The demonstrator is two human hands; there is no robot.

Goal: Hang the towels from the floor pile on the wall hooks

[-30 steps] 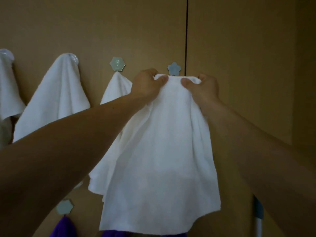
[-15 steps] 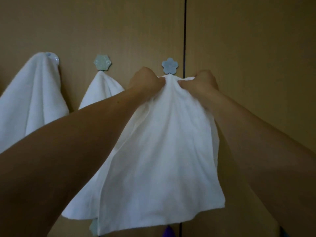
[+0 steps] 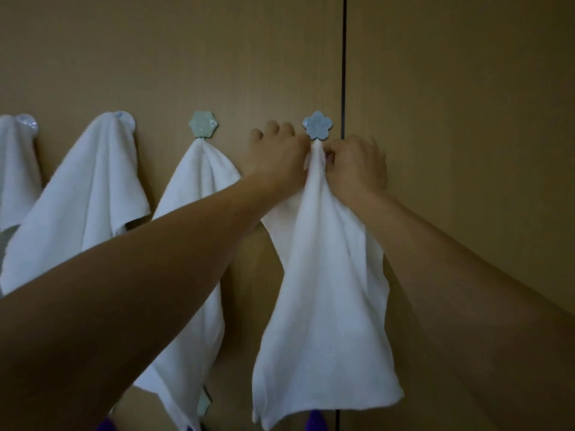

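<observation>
My left hand [image 3: 277, 157] and right hand [image 3: 357, 166] sit close together just under the blue flower hook [image 3: 317, 125], both pinching the top of the white towel [image 3: 323, 306], which is gathered into a narrow peak touching the hook's small pin. My fingertips are buried in the cloth, so I cannot tell whether the fabric is actually caught on the pin. The towel hangs straight down from the hook between my forearms.

Left of the blue flower hook, a green hook [image 3: 203, 125] holds a second towel [image 3: 193, 244], partly hidden by my left arm. Further left hang a third towel [image 3: 84, 197] and a fourth towel [image 3: 15, 169], which is cut off by the frame edge. Something purple [image 3: 315, 419] peeks out below the hook at the bottom edge, too cropped to identify.

Half a second ago the towel's top edge was spread wider between my hands; now it is bunched tight and my hands have drawn nearer.
</observation>
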